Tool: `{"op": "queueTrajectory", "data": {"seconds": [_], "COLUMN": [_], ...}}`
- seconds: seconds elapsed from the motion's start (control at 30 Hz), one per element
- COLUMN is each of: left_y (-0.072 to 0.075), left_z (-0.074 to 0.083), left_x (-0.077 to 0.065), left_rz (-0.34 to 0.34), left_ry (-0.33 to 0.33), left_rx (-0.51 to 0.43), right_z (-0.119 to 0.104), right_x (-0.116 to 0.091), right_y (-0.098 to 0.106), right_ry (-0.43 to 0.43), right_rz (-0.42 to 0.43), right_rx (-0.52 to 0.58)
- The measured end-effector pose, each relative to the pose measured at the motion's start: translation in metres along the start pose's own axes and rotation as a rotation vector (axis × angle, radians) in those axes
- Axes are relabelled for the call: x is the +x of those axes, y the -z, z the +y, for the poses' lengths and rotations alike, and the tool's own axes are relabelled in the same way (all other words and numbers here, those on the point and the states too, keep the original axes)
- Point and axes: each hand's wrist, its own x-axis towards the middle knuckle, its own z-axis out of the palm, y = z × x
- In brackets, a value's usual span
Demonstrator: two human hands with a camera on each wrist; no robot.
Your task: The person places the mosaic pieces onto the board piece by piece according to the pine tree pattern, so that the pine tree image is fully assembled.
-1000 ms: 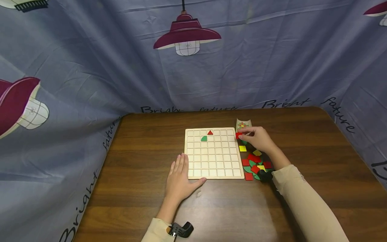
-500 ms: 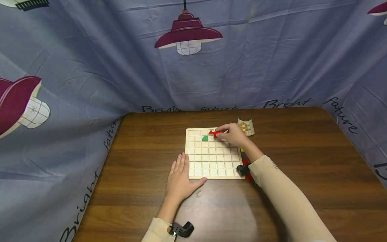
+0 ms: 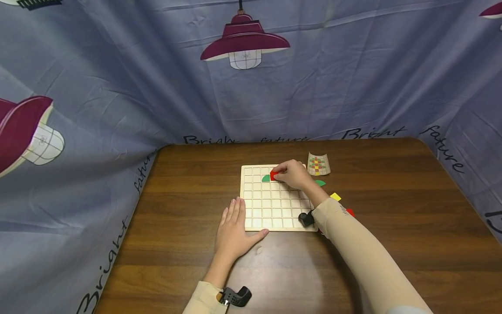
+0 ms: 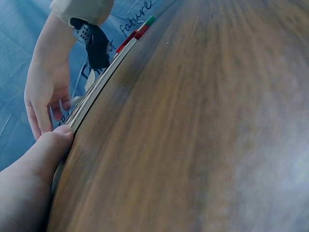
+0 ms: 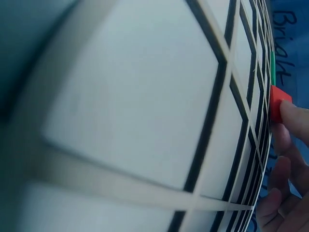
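Head view: right hand (image 3: 293, 174) pinches a red tile (image 3: 273, 175) at the grid board (image 3: 266, 205), just beside a green piece (image 3: 266, 178), left hand (image 3: 233, 229) straight-fingered at the edge (bracing, presumably), likely a placing step, next move calling for squaring it into a cell.

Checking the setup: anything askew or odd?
The beige printed paper card beside the square pale wooden grid board looks curled, not flat; a pale speck, maybe debris, sits on the brown wooden table by the left hand.
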Motion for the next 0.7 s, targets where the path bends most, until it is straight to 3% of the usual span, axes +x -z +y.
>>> {"op": "queueTrajectory", "data": {"seconds": [0.7], "left_y": [0.0003], "left_z": [-0.0005], "left_x": [0.0009], "left_rz": [0.006], "left_ry": [-0.007], "left_rx": [0.014], "right_z": [-0.0007], "right_x": [0.0027], "right_y": [-0.0062], "right_ry": [0.023], "right_rz": [0.010], "right_rx": [-0.236]}}
